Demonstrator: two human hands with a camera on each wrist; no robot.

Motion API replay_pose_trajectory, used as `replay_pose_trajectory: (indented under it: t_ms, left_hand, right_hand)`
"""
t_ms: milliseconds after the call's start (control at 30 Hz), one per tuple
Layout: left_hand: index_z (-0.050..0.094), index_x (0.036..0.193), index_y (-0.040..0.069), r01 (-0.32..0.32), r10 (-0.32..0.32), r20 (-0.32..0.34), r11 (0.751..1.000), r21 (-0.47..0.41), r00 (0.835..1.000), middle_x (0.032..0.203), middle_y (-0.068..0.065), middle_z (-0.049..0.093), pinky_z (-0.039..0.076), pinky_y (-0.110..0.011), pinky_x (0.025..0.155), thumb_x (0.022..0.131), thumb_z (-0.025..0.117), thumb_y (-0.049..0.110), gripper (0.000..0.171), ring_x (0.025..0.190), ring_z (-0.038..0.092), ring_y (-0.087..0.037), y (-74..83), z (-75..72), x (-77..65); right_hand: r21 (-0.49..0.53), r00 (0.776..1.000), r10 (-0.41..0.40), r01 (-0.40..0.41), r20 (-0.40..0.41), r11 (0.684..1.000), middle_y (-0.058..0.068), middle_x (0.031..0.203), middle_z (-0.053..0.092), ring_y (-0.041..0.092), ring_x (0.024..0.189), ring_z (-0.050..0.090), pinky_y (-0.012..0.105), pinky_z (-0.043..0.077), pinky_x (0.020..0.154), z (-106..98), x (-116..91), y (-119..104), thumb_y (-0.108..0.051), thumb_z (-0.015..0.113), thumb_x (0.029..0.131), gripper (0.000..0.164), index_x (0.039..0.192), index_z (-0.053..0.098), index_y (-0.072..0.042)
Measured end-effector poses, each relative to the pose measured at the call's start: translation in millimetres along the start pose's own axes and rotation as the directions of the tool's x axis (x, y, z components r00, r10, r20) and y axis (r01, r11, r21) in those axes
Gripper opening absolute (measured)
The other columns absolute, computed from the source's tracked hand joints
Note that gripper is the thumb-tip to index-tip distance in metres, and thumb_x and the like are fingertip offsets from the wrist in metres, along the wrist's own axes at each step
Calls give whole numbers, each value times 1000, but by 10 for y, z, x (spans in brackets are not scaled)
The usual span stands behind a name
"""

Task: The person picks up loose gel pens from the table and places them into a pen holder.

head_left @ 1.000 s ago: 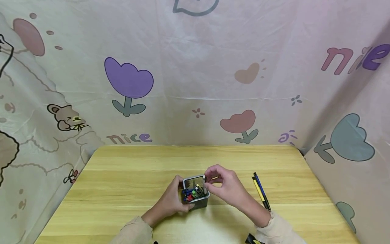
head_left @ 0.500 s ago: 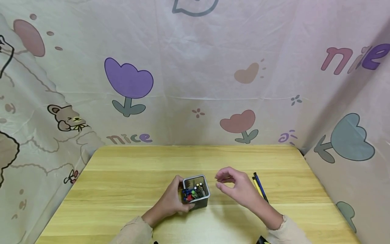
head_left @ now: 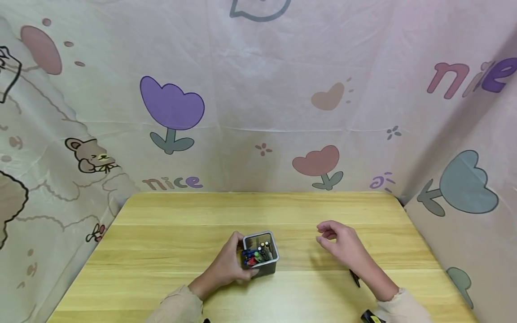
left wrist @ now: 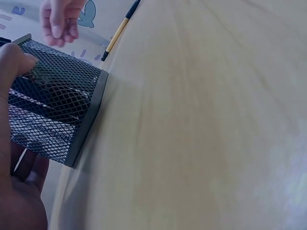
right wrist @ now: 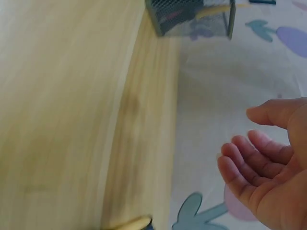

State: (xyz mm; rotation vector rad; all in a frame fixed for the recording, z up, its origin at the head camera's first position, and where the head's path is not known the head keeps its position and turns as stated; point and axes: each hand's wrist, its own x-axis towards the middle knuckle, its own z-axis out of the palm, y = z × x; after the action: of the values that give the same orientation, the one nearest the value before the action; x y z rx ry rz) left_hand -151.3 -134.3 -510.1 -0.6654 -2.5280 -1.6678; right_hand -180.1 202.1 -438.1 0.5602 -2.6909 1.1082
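In the head view my left hand (head_left: 229, 262) grips a black mesh pen holder (head_left: 265, 270) with a silvery rim, thumb across its near side. Several pens (head_left: 258, 255) with blue, red, green, white and yellow ends stand inside it. To the right, my right hand (head_left: 343, 242) hovers over the table, fingers loosely bent and holding nothing. Under its forearm, the dark ends of pens (head_left: 355, 278) show; the rest is hidden. The left wrist view shows a yellow-and-black pen (left wrist: 117, 36) lying beyond the holder. A yellow pen end (right wrist: 134, 224) appears low in the right wrist view.
The light wooden table (head_left: 181, 215) backs onto a printed cloth (head_left: 242, 89) with flowers and bears, which also hangs at both sides. A black-and-yellow object (head_left: 371, 316) sits at the right sleeve, by the frame's lower edge.
My right hand has moved from the pen holder's rim to the right, its forearm now covering most of the loose pens. My left hand and the holder stay in place.
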Motion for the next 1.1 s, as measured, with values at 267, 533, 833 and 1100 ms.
replay_pose_trajectory:
  t_ms: [267, 533, 833, 1100]
  left_hand:
    - [38, 112, 13, 26, -26, 6, 1000, -3, 1000, 110, -6, 54, 53, -31, 85, 55, 90, 26, 78, 99, 54, -17, 12, 1, -10]
    - [39, 112, 14, 37, -37, 6, 999, 0, 999, 111, -6, 55, 52, -32, 87, 55, 90, 25, 77, 98, 55, -17, 13, -11, -16]
    - [39, 112, 14, 22, -22, 16, 1000, -14, 1000, 111, -3, 54, 52, -31, 86, 56, 90, 26, 77, 98, 55, -16, 14, 0, -7]
    - [39, 112, 14, 22, -21, 17, 1000, -19, 1000, 110, -3, 55, 52, -32, 87, 56, 90, 26, 77, 98, 55, -16, 16, -4, -2]
  right_hand:
    - [-184, 988, 156, -151, 8, 971, 8, 90, 67, 17, 78, 61, 35, 55, 66, -131, -46, 286, -15, 71, 81, 28, 105, 64, -2]
    - [-303, 955, 294, -267, 46, 915, 15, 94, 67, 26, 80, 64, 40, 55, 63, -223, -105, 472, -16, 69, 82, 37, 111, 60, 5]
    - [-376, 904, 414, -348, 107, 858, 16, 93, 67, 27, 80, 63, 39, 55, 63, -246, -119, 533, -12, 68, 82, 32, 107, 61, 7]
    - [-389, 911, 397, -327, 112, 861, 14, 87, 68, 17, 67, 57, 37, 53, 60, -211, -90, 626, -10, 67, 79, 19, 94, 67, 3]
